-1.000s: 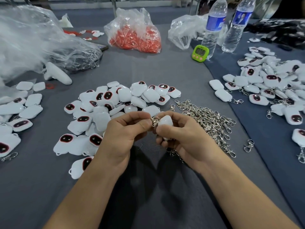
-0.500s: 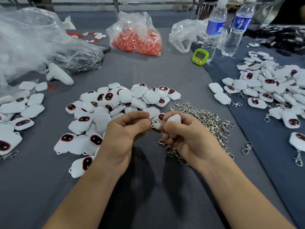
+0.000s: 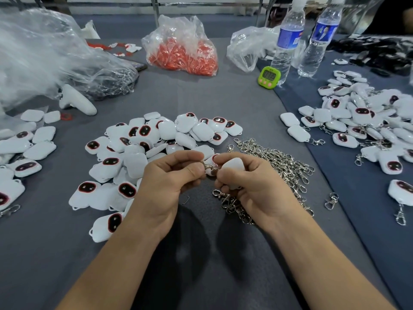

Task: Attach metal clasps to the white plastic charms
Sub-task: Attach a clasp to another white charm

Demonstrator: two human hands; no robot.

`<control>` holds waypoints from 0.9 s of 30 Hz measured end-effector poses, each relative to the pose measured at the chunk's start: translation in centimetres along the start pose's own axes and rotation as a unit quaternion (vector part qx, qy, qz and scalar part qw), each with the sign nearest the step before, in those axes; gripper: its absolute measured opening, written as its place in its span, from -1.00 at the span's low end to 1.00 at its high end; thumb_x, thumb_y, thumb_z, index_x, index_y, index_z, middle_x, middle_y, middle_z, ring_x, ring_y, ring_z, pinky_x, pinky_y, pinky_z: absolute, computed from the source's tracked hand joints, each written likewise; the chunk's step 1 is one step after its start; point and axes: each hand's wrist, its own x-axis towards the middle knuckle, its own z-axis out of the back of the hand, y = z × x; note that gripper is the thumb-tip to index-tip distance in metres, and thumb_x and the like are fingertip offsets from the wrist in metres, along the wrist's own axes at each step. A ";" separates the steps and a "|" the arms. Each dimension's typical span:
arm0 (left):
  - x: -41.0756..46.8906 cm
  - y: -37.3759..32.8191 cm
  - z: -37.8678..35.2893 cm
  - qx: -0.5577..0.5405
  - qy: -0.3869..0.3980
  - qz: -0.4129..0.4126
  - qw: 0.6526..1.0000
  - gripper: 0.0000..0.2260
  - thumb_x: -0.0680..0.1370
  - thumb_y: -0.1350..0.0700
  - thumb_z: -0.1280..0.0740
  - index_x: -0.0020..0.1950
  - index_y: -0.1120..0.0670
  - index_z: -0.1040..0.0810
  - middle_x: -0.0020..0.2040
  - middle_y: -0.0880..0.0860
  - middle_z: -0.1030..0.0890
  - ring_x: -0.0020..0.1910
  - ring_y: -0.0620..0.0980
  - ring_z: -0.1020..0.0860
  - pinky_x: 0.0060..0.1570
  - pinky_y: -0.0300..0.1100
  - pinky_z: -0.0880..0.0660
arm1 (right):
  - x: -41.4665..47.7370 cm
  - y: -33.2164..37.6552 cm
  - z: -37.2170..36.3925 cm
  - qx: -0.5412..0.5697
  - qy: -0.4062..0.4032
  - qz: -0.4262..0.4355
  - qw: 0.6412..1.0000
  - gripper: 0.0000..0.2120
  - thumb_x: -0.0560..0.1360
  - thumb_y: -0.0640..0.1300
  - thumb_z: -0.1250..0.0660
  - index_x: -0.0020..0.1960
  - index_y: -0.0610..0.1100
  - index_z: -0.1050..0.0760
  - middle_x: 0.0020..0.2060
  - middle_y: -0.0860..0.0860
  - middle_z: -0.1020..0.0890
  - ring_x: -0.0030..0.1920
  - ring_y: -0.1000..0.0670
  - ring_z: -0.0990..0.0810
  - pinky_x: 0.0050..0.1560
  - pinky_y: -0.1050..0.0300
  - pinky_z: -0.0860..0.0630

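White plastic charm (image 3: 232, 167) in the right hand (image 3: 252, 186), blank side up, fingers (image 3: 224, 176) curled round its lower edge and thumb laid over its top corner. Held just above the grey desk (image 3: 201, 97), near the middle of the view, between the two heaps.

Metal clasp (image 3: 206, 164) pinched in the left hand (image 3: 169, 182) between thumb and forefinger, the other fingers (image 3: 190, 186) folded loosely under the palm. Clasp end right up against the charm's corner – touching or already hooked, cannot tell, too small and partly hidden by the thumbs.

Behind and left of the hands, a loose pile of charms (image 3: 156, 139), some face up with a dark red-rimmed oval, some face down. Just right of the hands, a tangled heap of clasps (image 3: 279, 159), partly under the right wrist. One stray clasp (image 3: 331, 200) apart from the heap, near the edge of a dark blue cloth (image 3: 368, 209).

On that cloth, more charms with clasps on them (image 3: 362, 121). Further charms (image 3: 20, 148) at the far left edge.

At the back – a clear bag of red parts (image 3: 183, 50), a green timer (image 3: 268, 74), two water bottles (image 3: 288, 39) upright beside it, and a big crumpled plastic bag (image 3: 33, 52) on the left.
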 end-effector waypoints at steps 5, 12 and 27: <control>0.3 0.2 0.2 0.001 -0.017 -0.005 1.000 -0.83 0.25 0.16 -0.49 -0.20 0.00 -0.75 -0.29 0.03 -0.68 -0.31 -0.09 -0.63 -0.29 -0.32 -0.55 | 0.1 0.0 0.0 -0.004 -0.028 0.020 0.999 -0.80 0.23 -0.33 -0.46 -0.23 -0.08 -0.70 -0.31 -0.12 -0.63 -0.42 0.01 -0.55 -0.37 0.21 -0.50; 0.3 1.1 0.2 0.262 -0.044 -0.113 0.957 -0.86 0.38 0.06 -0.49 -0.12 -0.16 -0.75 -0.19 -0.09 -0.73 -0.18 -0.02 -0.67 -0.12 -0.16 -0.58 | -0.1 0.2 0.1 -0.073 -0.067 0.098 0.990 -0.80 0.28 -0.35 -0.46 -0.23 -0.07 -0.69 -0.35 -0.08 -0.65 -0.40 0.01 -0.56 -0.35 0.18 -0.52; 0.0 1.4 -0.3 0.322 -0.051 -0.170 0.930 -0.84 0.50 0.13 -0.49 -0.15 -0.15 -0.69 -0.22 -0.20 -0.69 -0.25 -0.18 -0.62 -0.23 -0.33 -0.54 | -0.6 -0.5 -0.4 -0.350 -0.096 0.207 0.908 -0.85 0.35 -0.16 -0.51 -0.25 0.10 -0.69 -0.40 0.19 -0.67 -0.40 0.24 -0.61 -0.35 0.43 -0.46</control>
